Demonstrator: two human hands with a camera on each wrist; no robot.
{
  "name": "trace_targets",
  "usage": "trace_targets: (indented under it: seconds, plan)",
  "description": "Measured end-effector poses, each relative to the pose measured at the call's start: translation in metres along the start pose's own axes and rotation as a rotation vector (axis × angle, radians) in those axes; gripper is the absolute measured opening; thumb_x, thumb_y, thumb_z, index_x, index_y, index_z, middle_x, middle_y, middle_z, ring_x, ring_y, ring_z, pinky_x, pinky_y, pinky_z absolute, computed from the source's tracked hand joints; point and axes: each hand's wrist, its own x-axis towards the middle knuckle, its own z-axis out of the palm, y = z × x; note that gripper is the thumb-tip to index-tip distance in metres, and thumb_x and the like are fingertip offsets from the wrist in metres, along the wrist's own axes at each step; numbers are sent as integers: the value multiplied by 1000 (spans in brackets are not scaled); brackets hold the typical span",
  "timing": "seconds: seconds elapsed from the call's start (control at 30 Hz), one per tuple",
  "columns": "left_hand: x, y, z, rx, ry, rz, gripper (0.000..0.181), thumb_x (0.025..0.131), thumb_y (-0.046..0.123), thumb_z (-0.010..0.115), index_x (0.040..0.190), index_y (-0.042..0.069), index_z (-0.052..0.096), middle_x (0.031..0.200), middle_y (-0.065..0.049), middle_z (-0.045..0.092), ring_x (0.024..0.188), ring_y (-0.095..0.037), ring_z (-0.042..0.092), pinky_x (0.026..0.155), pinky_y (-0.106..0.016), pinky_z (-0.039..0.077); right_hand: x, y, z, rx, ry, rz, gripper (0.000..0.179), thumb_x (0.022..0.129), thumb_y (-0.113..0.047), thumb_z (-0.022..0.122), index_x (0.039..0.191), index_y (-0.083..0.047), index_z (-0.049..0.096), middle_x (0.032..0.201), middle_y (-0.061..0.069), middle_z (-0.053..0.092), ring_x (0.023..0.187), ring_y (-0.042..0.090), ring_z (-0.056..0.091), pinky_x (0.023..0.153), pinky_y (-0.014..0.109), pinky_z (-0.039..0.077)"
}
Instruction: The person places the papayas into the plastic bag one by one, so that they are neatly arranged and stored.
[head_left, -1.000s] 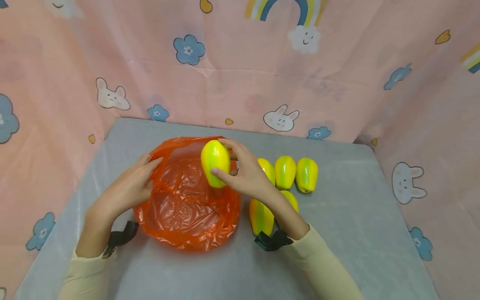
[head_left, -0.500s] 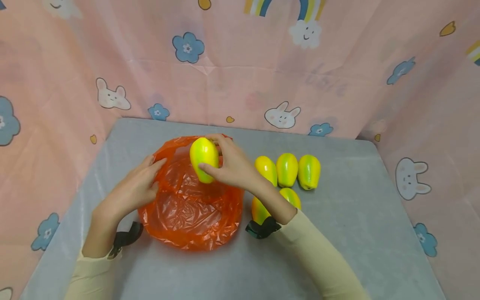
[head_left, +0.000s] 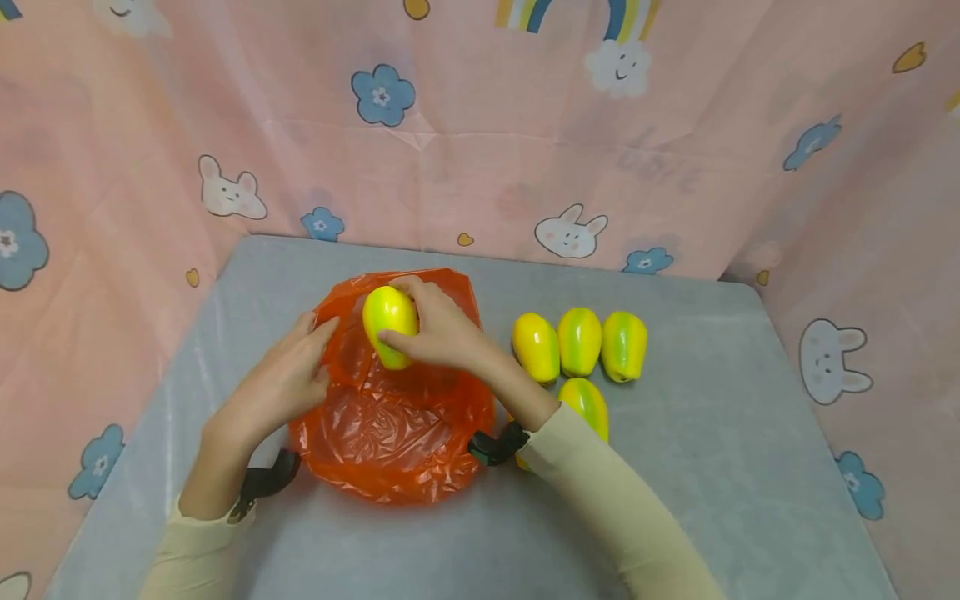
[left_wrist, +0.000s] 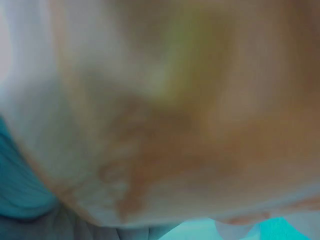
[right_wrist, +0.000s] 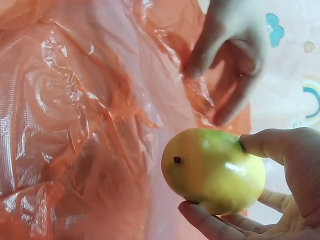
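Note:
In the head view my right hand [head_left: 438, 325] holds a glossy yellow-green papaya [head_left: 388, 321] over the mouth of an orange plastic bag [head_left: 390, 479]. Thumb and fingers grip its sides, and a dark stem spot shows in the right wrist view on the papaya [right_wrist: 210, 170]. My left hand [head_left: 288, 371] is at the bag's left rim, fingers extended over the opening, thumb apart from them. The right wrist view shows this left hand [right_wrist: 232, 55] against the orange film. Blurred bag film [left_wrist: 165, 165] fills most of the left wrist view.
Right of the bag lie several more papayas, three in a back row with a middle one [head_left: 580, 342], and another nearer papaya [head_left: 585, 407]. My right forearm partly hides one more. A grey table [head_left: 712, 467] meets a pink patterned curtain [head_left: 450, 167] behind.
My right hand has carried the papaya leftward, further over the bag's opening. The left hand stays at the rim. More of the papayas on the table show now behind the right wrist.

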Motion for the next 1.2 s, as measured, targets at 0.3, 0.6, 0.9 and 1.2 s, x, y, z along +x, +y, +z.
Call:
trace_targets:
  seconds: [0.3, 0.6, 0.9, 1.2]
  plan:
    - [-2, 0, 1, 7, 15, 5, 70, 86, -11, 61, 153, -15, 42, 149, -36, 46, 116, -46, 59, 103, -64, 56, 18, -10, 16, -52, -28, 36, 73, 96, -34, 75, 157, -12, 40, 138, 13, 59, 113, 25, 63, 88, 37, 61]
    - [-2, 3, 2, 6, 18, 22, 71, 86, -14, 59, 154, -15, 41, 151, -36, 45, 120, -46, 58, 105, -63, 55, 29, -8, 35, -39, -4, 101, 69, 95, -35, 76, 152, -11, 44, 137, 12, 59, 112, 24, 62, 86, 33, 59]
    - [-1, 5, 5, 8, 35, 71, 71, 85, -16, 59, 154, -12, 43, 144, -31, 50, 119, -43, 57, 106, -61, 55, 41, -2, 58, 23, 2, 169, 69, 94, -35, 77, 149, -9, 44, 128, 15, 58, 101, 24, 62, 77, 27, 59]
    - [-1, 5, 6, -4, 33, 65, 73, 85, -16, 60, 156, -9, 43, 144, -29, 51, 119, -42, 58, 105, -62, 56, 47, 2, 70, 2, 21, 213, 72, 94, -35, 75, 153, -9, 42, 133, 17, 55, 99, 25, 63, 78, 29, 59]
